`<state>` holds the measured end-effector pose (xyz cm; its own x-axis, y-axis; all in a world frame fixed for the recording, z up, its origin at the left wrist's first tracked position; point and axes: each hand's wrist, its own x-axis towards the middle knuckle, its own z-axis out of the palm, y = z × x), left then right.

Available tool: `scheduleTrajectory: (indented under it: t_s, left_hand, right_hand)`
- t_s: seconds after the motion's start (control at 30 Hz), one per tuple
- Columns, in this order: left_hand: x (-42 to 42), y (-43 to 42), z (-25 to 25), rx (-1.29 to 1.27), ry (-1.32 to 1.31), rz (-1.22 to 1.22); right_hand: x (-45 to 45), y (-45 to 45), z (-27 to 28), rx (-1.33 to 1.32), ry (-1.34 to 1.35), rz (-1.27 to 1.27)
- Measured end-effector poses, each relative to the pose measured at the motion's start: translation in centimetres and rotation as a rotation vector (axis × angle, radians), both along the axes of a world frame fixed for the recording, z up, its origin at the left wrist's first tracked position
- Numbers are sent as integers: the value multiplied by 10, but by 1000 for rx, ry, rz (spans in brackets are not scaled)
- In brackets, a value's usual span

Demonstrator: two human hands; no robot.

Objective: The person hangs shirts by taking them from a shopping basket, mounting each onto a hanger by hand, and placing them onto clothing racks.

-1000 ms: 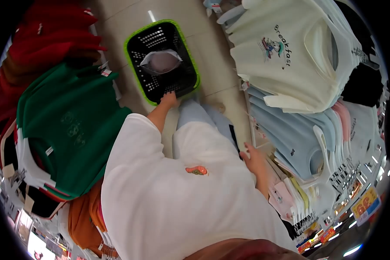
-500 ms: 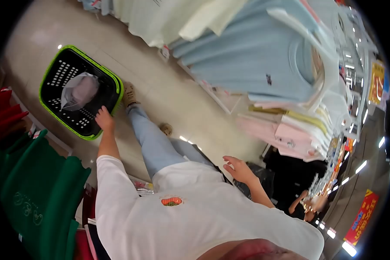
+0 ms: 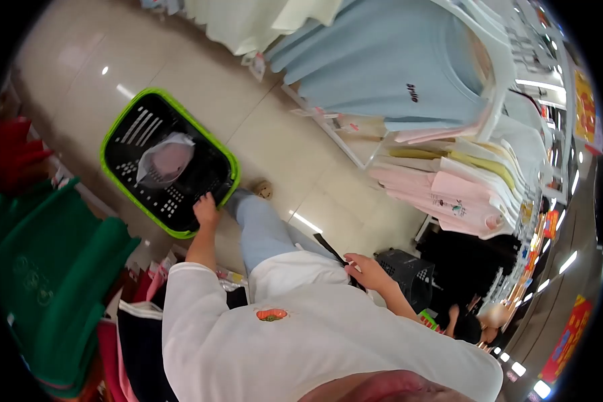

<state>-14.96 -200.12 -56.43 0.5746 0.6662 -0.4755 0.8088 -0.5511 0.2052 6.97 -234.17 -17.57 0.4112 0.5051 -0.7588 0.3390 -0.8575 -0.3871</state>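
Observation:
My left hand [image 3: 206, 210] is closed on the near rim of a black shopping basket [image 3: 155, 213] with a bright green edge. Inside the basket lies a clear plastic bag [image 3: 165, 161] with something pale pink in it. On the other side of my body, my right hand [image 3: 368, 271] has its fingers bent at a thin black strap [image 3: 329, 247] beside my waist. The fingers seem to be closed round the strap, though part of the grip is hidden.
Light blue shirts [image 3: 388, 63] and pink shirts [image 3: 442, 197] hang on a rack at the upper right. Green garments [image 3: 47, 281] hang at the lower left. A dark grey basket [image 3: 405, 278] stands at my right. Another person's arm [image 3: 453, 321] shows behind it.
The basket and my left hand have shifted right and a little down in view. My right hand has come to the black strap, its fingers now bent.

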Motion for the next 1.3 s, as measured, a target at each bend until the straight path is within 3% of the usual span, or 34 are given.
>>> scheduleTrajectory:
  t_s: [0.23,0.47,0.8,0.9,1.03,1.3]
  left_hand:
    - [-34,-67,10,-73,-13,3]
    - [-22,-54,13,-67,-5,-6]
    - [3,-41,10,-48,154,15]
    - [8,-48,-10,61,128,44]
    - [26,-66,4,158,92,86]
    - [51,-115,10,93,116,195]
  right_hand:
    - [24,35,-18,-53,-5,128]
    - [34,81,-29,-54,52,297]
    - [75,69,-33,65,23,297]
    - [83,36,-41,113,98,249]
    - [105,-41,-46,102,88,258]
    - [160,-194,-29,-9,-17,185]
